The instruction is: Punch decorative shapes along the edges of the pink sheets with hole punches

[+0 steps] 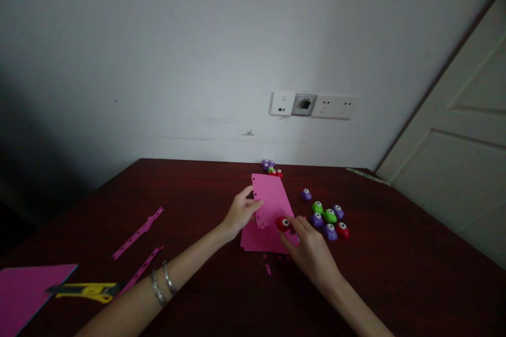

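My left hand [242,211] pinches the left edge of a pink sheet of paper [272,195], thumb on top. Small holes run along that left edge. In the fingers of my right hand [310,247] is a red craft punch [282,224] with a round white top and a dark mark on it. It is at the sheet's lower edge; whether it is clamped on the paper I cannot tell. More pink paper [259,239] lies underneath on the table. Just in front are small pink scraps [268,269].
Several purple, green and red punches [330,216] stand at the right, with another cluster [269,165] by the wall. On the left lie punched pink strips [138,233], a yellow utility knife [85,290] and a pink sheet [27,295]. Wall sockets [336,107] sit above the table [197,184].
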Action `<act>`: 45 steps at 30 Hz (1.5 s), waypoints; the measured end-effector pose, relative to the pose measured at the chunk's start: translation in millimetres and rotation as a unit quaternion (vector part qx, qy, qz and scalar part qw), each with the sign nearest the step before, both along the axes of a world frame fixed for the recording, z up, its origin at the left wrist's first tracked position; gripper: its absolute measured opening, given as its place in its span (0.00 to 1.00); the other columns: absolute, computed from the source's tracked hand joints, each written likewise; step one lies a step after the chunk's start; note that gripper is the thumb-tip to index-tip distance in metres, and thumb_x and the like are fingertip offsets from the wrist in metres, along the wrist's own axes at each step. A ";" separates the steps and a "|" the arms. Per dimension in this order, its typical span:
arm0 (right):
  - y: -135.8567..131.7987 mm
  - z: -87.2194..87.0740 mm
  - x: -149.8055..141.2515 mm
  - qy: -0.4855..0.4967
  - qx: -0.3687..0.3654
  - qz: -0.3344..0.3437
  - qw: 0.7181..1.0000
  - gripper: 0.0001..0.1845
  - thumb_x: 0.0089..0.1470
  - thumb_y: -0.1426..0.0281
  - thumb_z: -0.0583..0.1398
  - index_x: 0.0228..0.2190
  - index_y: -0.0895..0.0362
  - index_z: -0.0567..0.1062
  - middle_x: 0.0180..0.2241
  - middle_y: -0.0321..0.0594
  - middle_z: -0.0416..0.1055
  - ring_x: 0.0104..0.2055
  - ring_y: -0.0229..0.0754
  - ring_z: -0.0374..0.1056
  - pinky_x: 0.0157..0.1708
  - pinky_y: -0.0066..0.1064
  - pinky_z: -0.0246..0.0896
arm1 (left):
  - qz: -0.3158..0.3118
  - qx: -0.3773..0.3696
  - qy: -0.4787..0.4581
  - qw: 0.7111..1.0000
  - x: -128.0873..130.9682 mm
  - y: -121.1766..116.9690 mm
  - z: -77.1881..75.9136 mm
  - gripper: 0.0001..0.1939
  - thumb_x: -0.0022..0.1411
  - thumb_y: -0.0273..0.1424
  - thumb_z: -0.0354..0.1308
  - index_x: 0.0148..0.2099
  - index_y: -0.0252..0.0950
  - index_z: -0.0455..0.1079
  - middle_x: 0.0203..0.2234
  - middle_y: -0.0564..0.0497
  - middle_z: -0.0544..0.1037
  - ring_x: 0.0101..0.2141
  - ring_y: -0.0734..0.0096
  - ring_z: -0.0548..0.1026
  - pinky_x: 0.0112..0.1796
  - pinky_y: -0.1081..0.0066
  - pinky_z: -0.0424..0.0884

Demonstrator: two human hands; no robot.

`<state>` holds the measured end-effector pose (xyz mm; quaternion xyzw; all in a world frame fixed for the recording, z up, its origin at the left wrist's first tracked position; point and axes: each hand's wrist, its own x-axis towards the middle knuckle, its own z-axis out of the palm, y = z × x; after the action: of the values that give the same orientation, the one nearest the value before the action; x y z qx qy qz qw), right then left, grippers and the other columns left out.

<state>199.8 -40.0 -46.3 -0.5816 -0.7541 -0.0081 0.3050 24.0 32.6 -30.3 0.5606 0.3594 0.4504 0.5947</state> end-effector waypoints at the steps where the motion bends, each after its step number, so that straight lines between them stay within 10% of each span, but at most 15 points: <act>1: 0.5 -0.3 0.6 0.004 0.001 0.002 1.000 0.14 0.53 0.68 0.54 0.41 0.59 0.70 0.31 0.43 0.68 0.30 0.42 0.69 0.30 0.31 0.64 | -0.002 -0.002 -0.003 1.000 0.2 -0.5 0.5 0.26 0.53 0.33 0.58 0.54 0.33 0.58 0.23 0.51 0.74 0.20 0.71 0.73 0.21 0.75 0.66; 45: -5.6 6.6 -3.4 0.009 0.041 0.035 0.999 0.15 0.55 0.65 0.53 0.43 0.59 0.69 0.32 0.45 0.69 0.31 0.43 0.69 0.33 0.32 0.66 | 0.041 -0.005 -0.023 0.999 4.3 -5.1 0.1 0.24 0.52 0.32 0.59 0.52 0.33 0.60 0.22 0.53 0.74 0.20 0.74 0.71 0.21 0.76 0.65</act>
<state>196.4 -45.6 -39.7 -0.5419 -0.7702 -0.0226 0.3356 28.2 27.5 -30.3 0.5317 0.3709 0.4853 0.5867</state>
